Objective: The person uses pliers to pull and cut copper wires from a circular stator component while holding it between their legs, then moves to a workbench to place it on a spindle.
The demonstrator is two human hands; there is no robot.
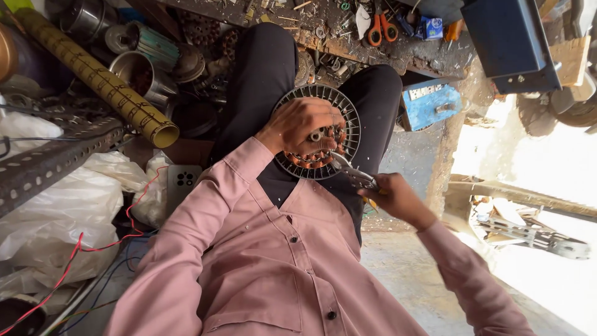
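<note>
Round finned motor stator; copper coils; held on lap.

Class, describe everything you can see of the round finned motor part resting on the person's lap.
The round motor part is a grey metal disc with radial fins round its rim and copper-coloured windings at its centre. It lies against the dark trousers. The left hand grips its middle, while the right hand puts pliers to the windings.
</note>
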